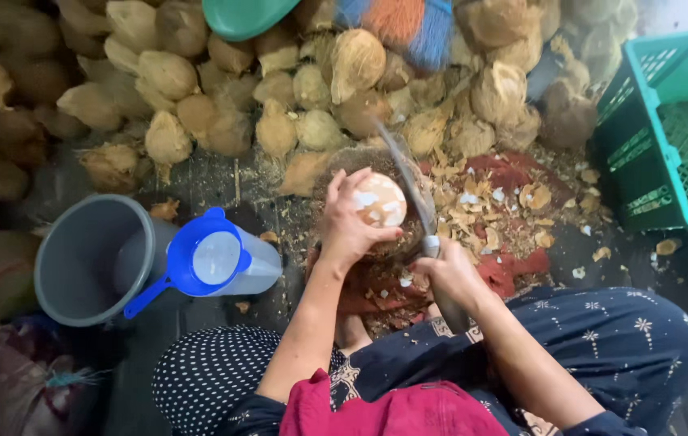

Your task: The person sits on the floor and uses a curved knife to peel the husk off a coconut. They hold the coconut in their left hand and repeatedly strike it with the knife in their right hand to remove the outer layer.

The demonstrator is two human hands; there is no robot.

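Observation:
My left hand (349,228) grips a partly peeled coconut (382,200), brown and white in patches, and holds it on a dark round chopping block (349,161). My right hand (449,270) is shut on the handle of a long knife (408,178). Its blade is blurred and slants up past the right side of the coconut. Shell chips (485,211) and a red cloth (521,262) lie to the right of the block.
A heap of husked coconuts (279,105) fills the far side. A grey bucket (77,262) and a blue-lidded jug (214,258) stand at the left. A green plastic crate (667,129) is at the right. A green basin (243,16) and a broom head (400,24) sit at the top.

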